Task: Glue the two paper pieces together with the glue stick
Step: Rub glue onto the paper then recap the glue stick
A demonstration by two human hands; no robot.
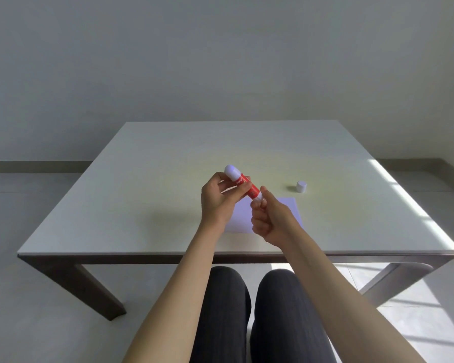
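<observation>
the left hand (219, 199) pinches the red barrel of the glue stick (243, 182) between thumb and fingertips, holding it tilted above the table (142, 205) so the white glue end points up and away; the right hand (269, 221) has its thumb and forefinger closed on the lower white end, likely to twist the base and raise the glue. under both hands lies the pale paper (290, 205), flat and partly hidden, whether one sheet or two i cannot tell; further right the white cap (301, 186) stands alone, parked clear of the work.

soft daylight from the right, sun patches on table (417, 205), wide-angle bowing
</observation>
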